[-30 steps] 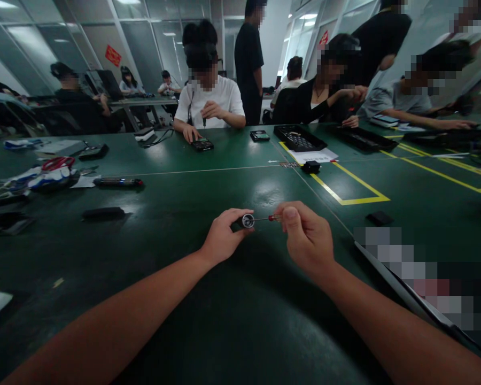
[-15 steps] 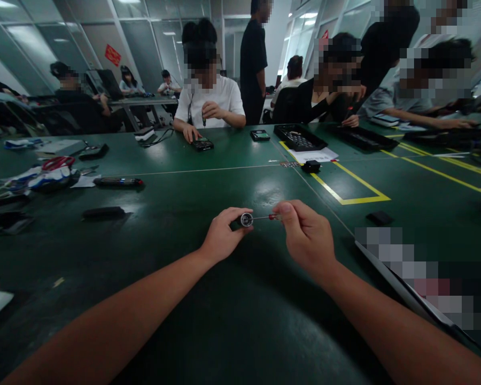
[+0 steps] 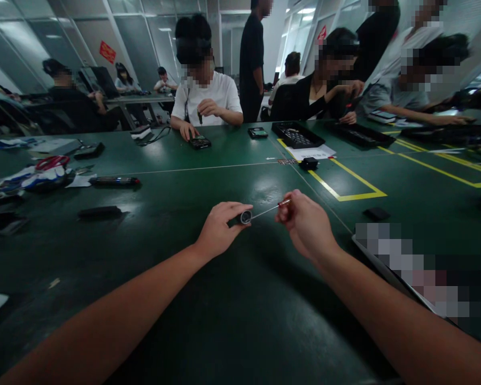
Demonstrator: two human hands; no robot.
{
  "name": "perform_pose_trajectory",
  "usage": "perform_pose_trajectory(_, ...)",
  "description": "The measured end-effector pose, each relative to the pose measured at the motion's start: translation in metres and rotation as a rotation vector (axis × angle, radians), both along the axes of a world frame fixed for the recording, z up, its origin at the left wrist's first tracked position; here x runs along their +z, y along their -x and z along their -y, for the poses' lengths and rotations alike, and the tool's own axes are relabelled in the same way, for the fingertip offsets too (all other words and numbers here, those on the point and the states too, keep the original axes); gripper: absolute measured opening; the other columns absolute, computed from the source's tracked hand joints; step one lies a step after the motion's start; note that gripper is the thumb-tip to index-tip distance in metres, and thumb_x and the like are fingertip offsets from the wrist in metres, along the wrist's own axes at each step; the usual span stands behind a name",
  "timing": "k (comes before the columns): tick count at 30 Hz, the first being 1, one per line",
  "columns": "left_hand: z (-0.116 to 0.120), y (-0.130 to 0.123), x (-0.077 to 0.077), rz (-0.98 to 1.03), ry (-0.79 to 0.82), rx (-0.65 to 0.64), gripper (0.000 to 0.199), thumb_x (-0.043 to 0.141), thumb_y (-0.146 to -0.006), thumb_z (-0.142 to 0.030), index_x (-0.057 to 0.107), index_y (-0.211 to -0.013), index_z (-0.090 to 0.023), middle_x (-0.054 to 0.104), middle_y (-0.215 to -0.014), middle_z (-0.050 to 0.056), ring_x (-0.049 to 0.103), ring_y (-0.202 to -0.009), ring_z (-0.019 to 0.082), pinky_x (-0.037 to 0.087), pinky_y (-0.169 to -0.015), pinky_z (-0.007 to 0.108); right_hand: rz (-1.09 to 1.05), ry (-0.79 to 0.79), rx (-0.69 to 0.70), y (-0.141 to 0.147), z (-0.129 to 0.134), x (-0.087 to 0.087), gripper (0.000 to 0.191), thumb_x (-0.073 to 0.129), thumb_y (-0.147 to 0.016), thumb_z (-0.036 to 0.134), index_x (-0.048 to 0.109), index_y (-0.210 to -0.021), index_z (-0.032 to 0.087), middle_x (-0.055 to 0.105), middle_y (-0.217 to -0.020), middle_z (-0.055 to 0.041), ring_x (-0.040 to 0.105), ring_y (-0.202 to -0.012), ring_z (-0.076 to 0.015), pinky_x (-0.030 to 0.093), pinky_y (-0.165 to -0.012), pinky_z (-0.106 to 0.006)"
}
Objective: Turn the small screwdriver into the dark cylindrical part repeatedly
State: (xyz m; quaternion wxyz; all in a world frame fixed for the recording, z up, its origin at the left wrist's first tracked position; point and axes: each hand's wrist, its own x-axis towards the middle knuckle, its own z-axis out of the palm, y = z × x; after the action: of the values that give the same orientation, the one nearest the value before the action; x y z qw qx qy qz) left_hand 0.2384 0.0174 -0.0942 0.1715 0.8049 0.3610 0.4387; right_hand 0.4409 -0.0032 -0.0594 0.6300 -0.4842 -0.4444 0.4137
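Observation:
Between the thumb and fingers of my left hand point(image 3: 219, 227) is a small dark cylinder with a round, silvery open end point(image 3: 246, 217) turned toward me. My right hand point(image 3: 307, 219) grips a thin screwdriver point(image 3: 264, 212) by its reddish handle. The metal shaft slants down to the left, and its tip meets the rim of the cylinder's round end. Whether the tip is inside or only touching the edge I cannot tell. Both hands are held over the green table point(image 3: 208, 321).
A dark pen-shaped tool point(image 3: 114, 182) and a black case point(image 3: 100, 212) lie left. A small black block point(image 3: 377, 214) and a pale-edged flat object point(image 3: 401, 283) lie right. Across the table a person in white point(image 3: 208, 101) works near black trays point(image 3: 297, 135).
My right hand has risen slightly and turned, tilting the screwdriver from nearly level to slanting, handle end up. The cylinder stays in my left hand. The whole view has shifted slightly.

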Motion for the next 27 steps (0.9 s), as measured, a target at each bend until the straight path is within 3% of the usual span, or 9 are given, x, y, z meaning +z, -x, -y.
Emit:
perform_pose_trajectory(3, -0.003, 0.002, 0.000, -0.019, -0.006, 0.008, 0.038, 0.079, -0.085, -0.020, 0.071, -0.122, -0.025, 0.074, -0.119, 0.007, 0.067, -0.112, 0.025, 0.051, -0.099, 0.047, -0.096, 0.020, -0.032, -0.003, -0.009, -0.004, 0.026, 0.056, -0.095, 0.046, 0.057, -0.083, 0.023, 0.053, -0.064, 0.0042, 0.052, -0.056, -0.0138, 0.049, -0.057, -0.030)
perform_pose_trajectory(11, -0.002, 0.003, -0.001, -0.011, 0.032, 0.023, 0.040, 0.080, -0.084, -0.020, 0.070, -0.122, -0.025, 0.075, -0.118, 0.006, 0.067, -0.110, 0.024, 0.051, -0.099, 0.047, 0.383, -0.251, -0.101, 0.005, 0.013, 0.001, 0.022, 0.046, -0.103, 0.039, 0.059, -0.094, 0.023, 0.064, -0.075, 0.0009, 0.062, -0.068, -0.0155, 0.050, -0.068, -0.033)
perform_pose_trajectory(21, -0.002, 0.002, -0.001, 0.000, 0.046, 0.036, 0.040, 0.080, -0.084, -0.022, 0.071, -0.122, -0.026, 0.075, -0.116, 0.006, 0.067, -0.109, 0.025, 0.050, -0.098, 0.046, 0.608, -0.336, -0.045, 0.003, 0.020, 0.002, 0.016, 0.045, -0.105, 0.033, 0.058, -0.103, 0.024, 0.069, -0.082, -0.0007, 0.067, -0.074, -0.0171, 0.049, -0.070, -0.034)
perform_pose_trajectory(27, -0.004, 0.003, -0.004, -0.014, 0.048, 0.029, 0.038, 0.080, -0.084, -0.021, 0.072, -0.120, -0.027, 0.075, -0.115, 0.005, 0.067, -0.108, 0.024, 0.050, -0.097, 0.045, 0.584, -0.315, 0.010, 0.005, 0.025, 0.006, 0.028, 0.047, -0.105, 0.043, 0.064, -0.094, 0.024, 0.056, -0.065, 0.0039, 0.055, -0.058, -0.0146, 0.042, -0.058, -0.030)
